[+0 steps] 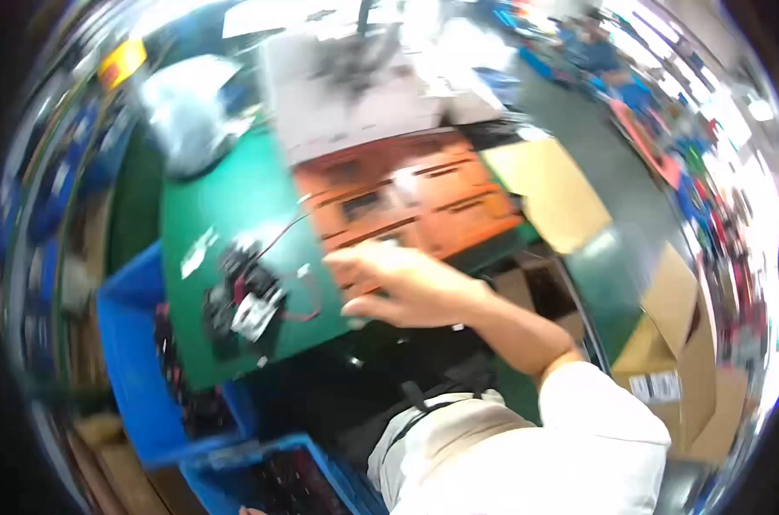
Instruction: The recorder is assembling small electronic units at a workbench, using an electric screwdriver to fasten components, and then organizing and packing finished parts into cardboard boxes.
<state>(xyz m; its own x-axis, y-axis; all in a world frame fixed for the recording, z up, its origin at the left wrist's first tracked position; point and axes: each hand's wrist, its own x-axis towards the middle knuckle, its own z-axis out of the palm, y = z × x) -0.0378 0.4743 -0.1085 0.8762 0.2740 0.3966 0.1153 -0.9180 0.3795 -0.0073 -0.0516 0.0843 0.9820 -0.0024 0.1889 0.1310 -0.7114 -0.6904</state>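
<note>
My right hand (398, 279) reaches over the front edge of the bench, close to the orange parts bins (441, 202). Its fingers are stretched out with the thumb apart, and nothing shows between them. Only a sliver of my left hand (252, 511) shows at the lower edge, by the near blue crate (312, 448); its fingers are mostly hidden. On the green bench top (235, 193) lies a tangle of small black parts (248, 270) with thin wires and a white piece (256, 316).
Another blue crate (127, 369) with dark parts stands left of the bench. A clear plastic bag (188, 112) sits at the back left. Behind the orange bins is a pale box (346, 94). Cardboard (548, 189) lies to the right, and an open carton (681, 369) stands further right.
</note>
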